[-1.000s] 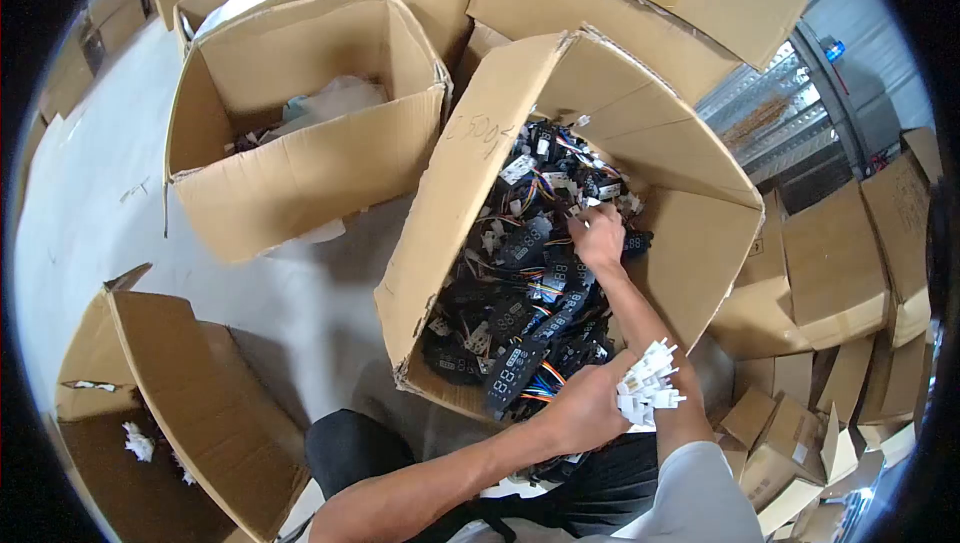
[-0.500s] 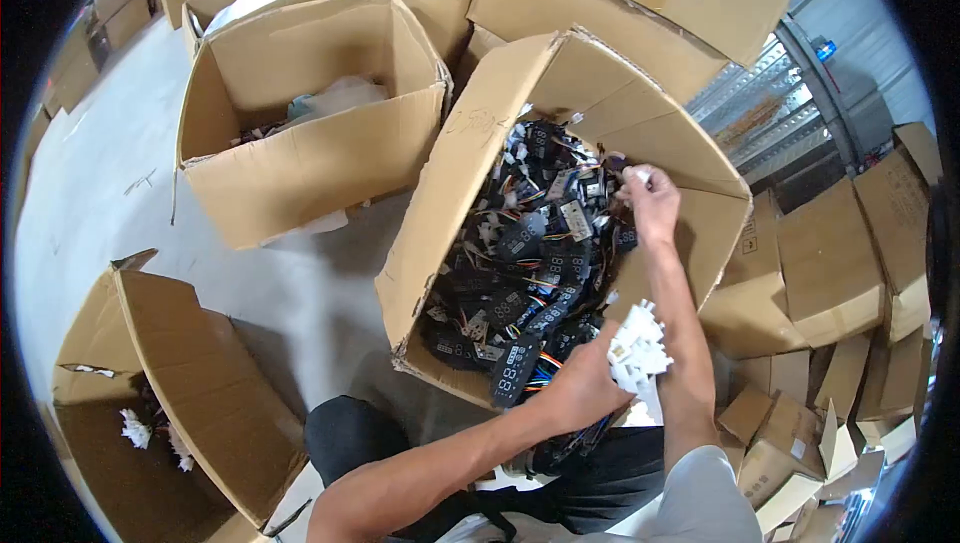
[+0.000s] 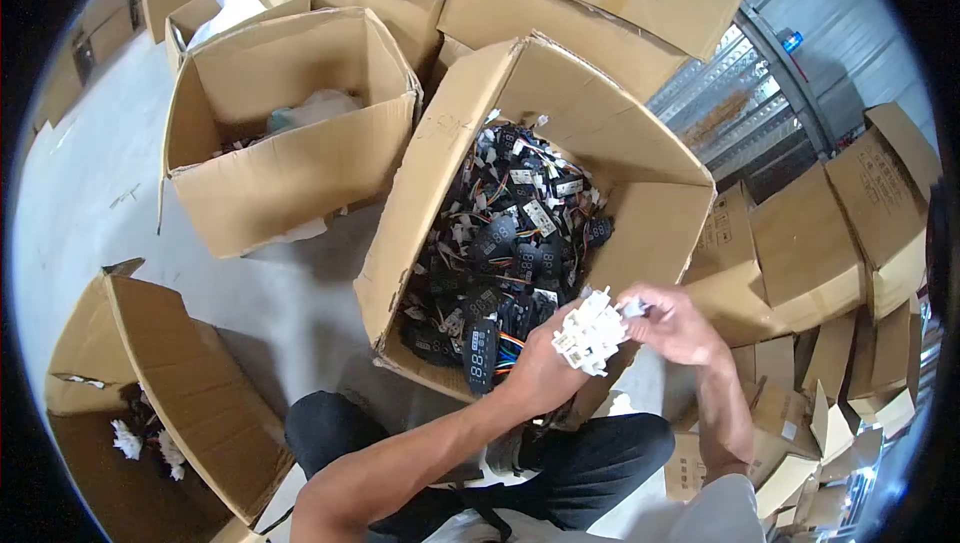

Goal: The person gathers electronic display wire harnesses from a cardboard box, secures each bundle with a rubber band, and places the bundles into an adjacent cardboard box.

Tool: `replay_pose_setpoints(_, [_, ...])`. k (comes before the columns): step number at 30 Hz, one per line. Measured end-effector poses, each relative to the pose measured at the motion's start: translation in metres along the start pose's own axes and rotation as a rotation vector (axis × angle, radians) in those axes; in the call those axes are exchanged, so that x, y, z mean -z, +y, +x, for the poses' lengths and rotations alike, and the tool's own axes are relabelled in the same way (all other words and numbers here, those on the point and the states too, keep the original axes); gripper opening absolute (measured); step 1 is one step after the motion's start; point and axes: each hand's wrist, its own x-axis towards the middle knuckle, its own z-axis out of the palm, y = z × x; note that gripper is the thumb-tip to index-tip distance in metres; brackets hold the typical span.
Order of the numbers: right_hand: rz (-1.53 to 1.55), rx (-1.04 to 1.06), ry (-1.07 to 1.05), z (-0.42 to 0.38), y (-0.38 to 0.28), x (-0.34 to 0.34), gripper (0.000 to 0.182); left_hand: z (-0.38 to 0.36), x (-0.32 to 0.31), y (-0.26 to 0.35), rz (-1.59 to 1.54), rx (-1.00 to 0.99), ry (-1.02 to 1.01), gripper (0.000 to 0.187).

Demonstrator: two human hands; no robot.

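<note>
My left hand [image 3: 548,363] is closed around a bunch of white plastic wire connectors [image 3: 590,331], over the near edge of a large cardboard box [image 3: 640,218]. Against the bunch's right side, my right hand [image 3: 680,325] pinches another white connector [image 3: 633,308]. The wires of the bunch are mostly hidden by my left hand. Inside the box lies a heap of black digital display boards [image 3: 495,238] with coloured wires and white plugs. One long display board [image 3: 481,355] leans at the near edge, below my left hand.
Left of the large box stands an open carton [image 3: 290,198] with plastic film inside. At lower left, another open carton [image 3: 190,363] holds white connector bunches [image 3: 127,440]. Stacked cartons [image 3: 590,3] rise behind, and more cartons [image 3: 800,243] crowd the right side.
My right hand has come back from the heap's far right side to the bunch in my left hand, bringing a white connector. The view has shifted slightly.
</note>
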Motion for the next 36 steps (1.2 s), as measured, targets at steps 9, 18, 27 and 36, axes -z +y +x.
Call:
replay_pose_setpoints(9, [0.336, -0.179, -0.294, 0.053, 0.029, 0.034, 0.032, 0.002, 0.008, 0.020, -0.156, 0.223, -0.088, 0.038])
replay_pose_setpoints(18, [-0.490, 0.118, 0.200, 0.277, 0.125, -0.028, 0.040, 0.006, 0.011, 0.018, -0.127, 0.228, -0.220, 0.038])
replay_pose_setpoints(27, [-0.522, 0.261, 0.037, 0.367, 0.198, -0.068, 0.031, 0.017, 0.032, 0.011, -0.071, 0.216, -0.090, 0.036])
replay_pose_setpoints(36, [-0.649, 0.219, -0.061, 0.321, 0.158, -0.079, 0.038, 0.018, 0.034, 0.012, 0.007, 0.266, -0.135, 0.034])
